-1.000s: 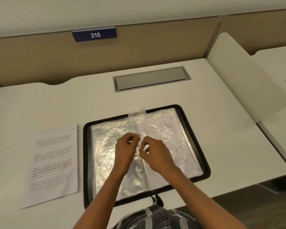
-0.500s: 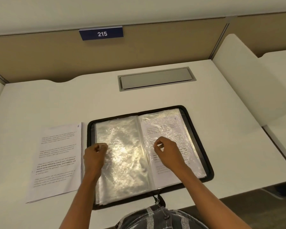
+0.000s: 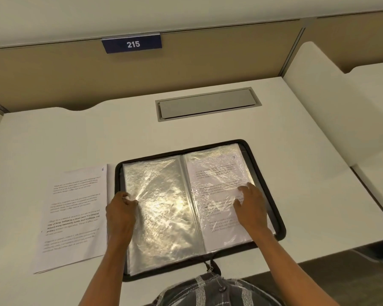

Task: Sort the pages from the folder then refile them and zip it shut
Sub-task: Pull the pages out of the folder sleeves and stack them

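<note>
The left grip [image 3: 121, 214] is closed, its curled fingers and thumb pinching the outer left edge of the empty clear sleeve [image 3: 164, 206], with the forearm reaching up from the near edge. The right grip [image 3: 250, 206] is open, its spread fingers resting flat on the printed page [image 3: 217, 173] sleeved on the right side, wrist low. The black zip folder [image 3: 274, 206] lies opened flat at the middle of the white worktop [image 3: 75, 138]. Loose pages [image 3: 73, 215] lie just beside its left edge, the top one marked 6.

Head-worn view, down over desk [image 3: 75, 133]
</note>
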`<state>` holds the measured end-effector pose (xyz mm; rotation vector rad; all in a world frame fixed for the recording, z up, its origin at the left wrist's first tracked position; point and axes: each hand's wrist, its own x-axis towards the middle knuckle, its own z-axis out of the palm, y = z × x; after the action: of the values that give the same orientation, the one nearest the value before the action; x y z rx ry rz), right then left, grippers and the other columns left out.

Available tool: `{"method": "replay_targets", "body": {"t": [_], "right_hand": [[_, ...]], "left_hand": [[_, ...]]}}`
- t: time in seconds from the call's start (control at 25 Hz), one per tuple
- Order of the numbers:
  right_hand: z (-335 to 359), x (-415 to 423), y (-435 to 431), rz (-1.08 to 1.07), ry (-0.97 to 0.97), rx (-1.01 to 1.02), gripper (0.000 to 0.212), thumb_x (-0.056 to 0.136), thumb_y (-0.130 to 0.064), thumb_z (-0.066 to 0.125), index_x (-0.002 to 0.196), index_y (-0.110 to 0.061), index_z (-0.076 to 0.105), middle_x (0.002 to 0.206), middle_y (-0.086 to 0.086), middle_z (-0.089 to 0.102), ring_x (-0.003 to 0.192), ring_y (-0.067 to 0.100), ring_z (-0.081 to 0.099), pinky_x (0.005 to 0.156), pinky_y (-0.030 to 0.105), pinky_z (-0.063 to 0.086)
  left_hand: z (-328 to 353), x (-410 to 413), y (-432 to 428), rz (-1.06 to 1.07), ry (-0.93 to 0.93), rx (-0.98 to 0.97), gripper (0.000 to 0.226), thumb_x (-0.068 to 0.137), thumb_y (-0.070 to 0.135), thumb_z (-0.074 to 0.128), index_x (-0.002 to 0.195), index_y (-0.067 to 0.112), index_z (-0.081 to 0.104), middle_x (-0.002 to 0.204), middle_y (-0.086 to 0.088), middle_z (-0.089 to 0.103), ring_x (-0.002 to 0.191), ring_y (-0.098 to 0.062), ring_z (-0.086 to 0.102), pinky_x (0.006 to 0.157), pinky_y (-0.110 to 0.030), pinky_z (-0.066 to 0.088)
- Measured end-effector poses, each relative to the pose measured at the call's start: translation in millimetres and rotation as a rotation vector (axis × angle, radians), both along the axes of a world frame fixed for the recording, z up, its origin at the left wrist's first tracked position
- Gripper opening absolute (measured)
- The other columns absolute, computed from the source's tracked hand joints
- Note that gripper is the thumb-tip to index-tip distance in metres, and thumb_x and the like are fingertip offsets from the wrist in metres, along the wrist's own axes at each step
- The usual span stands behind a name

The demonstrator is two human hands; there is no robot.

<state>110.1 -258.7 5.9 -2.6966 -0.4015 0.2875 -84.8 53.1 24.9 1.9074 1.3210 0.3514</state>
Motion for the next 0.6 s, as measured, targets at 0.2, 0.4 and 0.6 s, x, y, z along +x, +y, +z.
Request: {"method": "replay_targets", "body": {"t": [0.2, 0.4, 0.6], "right_hand": [[2, 5, -5, -0.092, -0.048, 0.049, 0.035, 0.094, -0.023, 0.069, 0.127, -0.015, 0.061, 0.143, 0.009, 0.053, 0.134, 0.029, 0.048, 0.110, 0.042, 0.043], [8, 13, -9, -0.176, -0.096, 0.304, 0.028, 0.092, -0.008, 0.073, 0.117, -0.011, 0.061, 0.110, 0.004, 0.060, 0.101, 0.022, 0.060, 0.084, 0.031, 0.051], [13, 23, -10, -0.261, -0.015, 0.375, 0.029, 0.091, 0.001, 0.071, 0.117, -0.006, 0.060, 0.106, 0.009, 0.059, 0.090, 0.019, 0.058, 0.076, 0.027, 0.046]], "left_hand": [[1, 5, 4, 0.087, -0.022, 0.009, 0.025, 0.093, 0.011, 0.077, 0.116, 0.006, 0.069, 0.089, -0.002, 0.071, 0.080, -0.025, 0.069, 0.084, -0.038, 0.056], [-3, 3, 7, 0.072, -0.024, 0.013, 0.031, 0.088, 0.012, 0.082, 0.115, 0.006, 0.067, 0.084, 0.003, 0.067, 0.091, -0.032, 0.071, 0.084, -0.040, 0.054], [-1, 23, -24, -0.083, 0.219, 0.351, 0.050, 0.093, 0.027, 0.075, 0.138, 0.014, 0.058, 0.140, -0.015, 0.059, 0.129, -0.039, 0.054, 0.106, -0.060, 0.041]]}}
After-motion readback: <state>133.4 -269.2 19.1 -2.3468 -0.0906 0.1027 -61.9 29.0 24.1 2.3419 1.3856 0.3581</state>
